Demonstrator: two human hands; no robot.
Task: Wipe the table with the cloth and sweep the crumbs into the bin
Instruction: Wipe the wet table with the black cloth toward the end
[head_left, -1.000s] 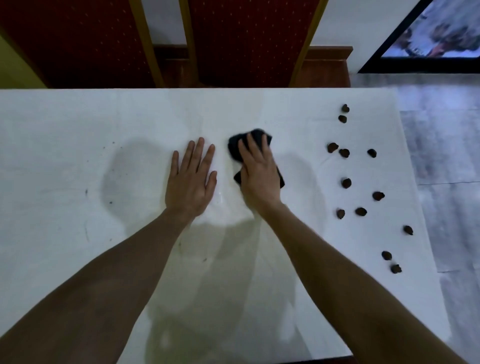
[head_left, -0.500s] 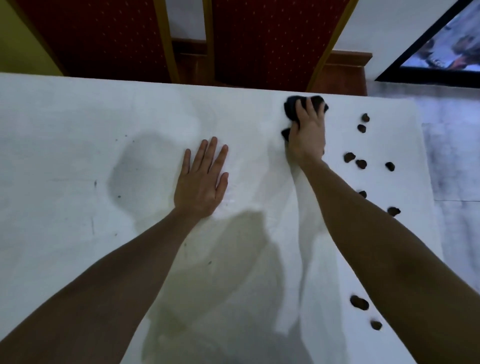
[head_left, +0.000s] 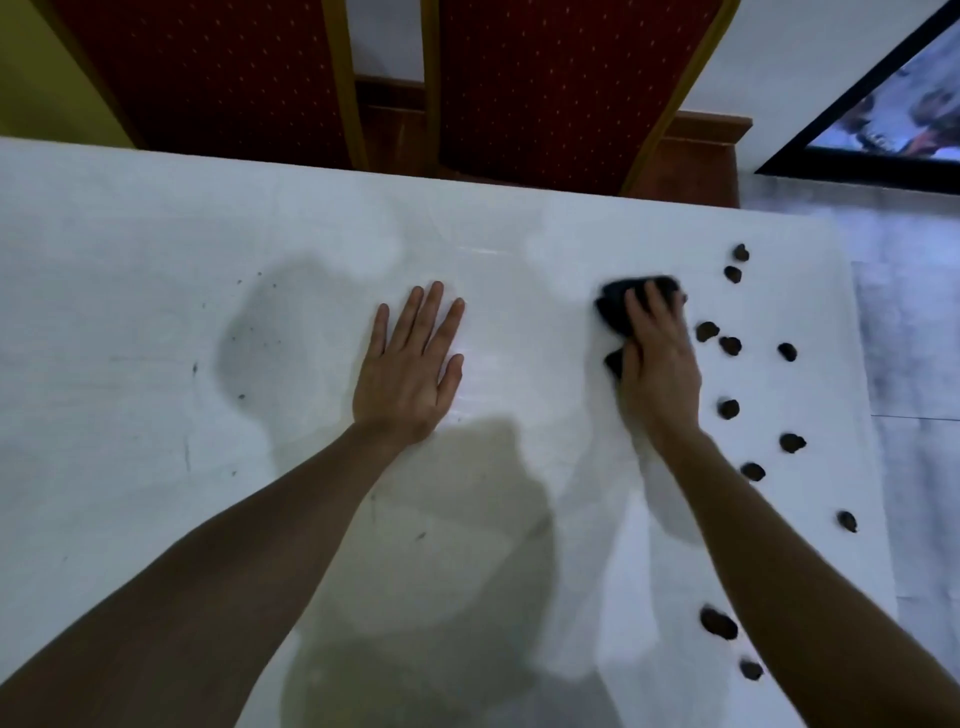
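Note:
A dark cloth (head_left: 615, 306) lies on the white table (head_left: 156, 291), right of centre, pressed down under my right hand (head_left: 657, 364). Only its far and left edges show past the fingers. My left hand (head_left: 410, 369) rests flat on the table with fingers spread, holding nothing. Several dark brown crumbs (head_left: 730, 345) are scattered along the right side of the table, the nearest ones just right of my right hand. More crumbs (head_left: 719, 623) lie near the front right, beside my right forearm. No bin is in view.
Two red upholstered chairs with wooden frames (head_left: 545, 93) stand against the table's far edge. The right table edge (head_left: 862, 415) borders a grey floor. A dark-framed picture (head_left: 893, 119) sits at the top right.
My right hand has pulled the cloth back from the far edge toward me, ending close beside the crumbs. My left hand has stayed flat in place.

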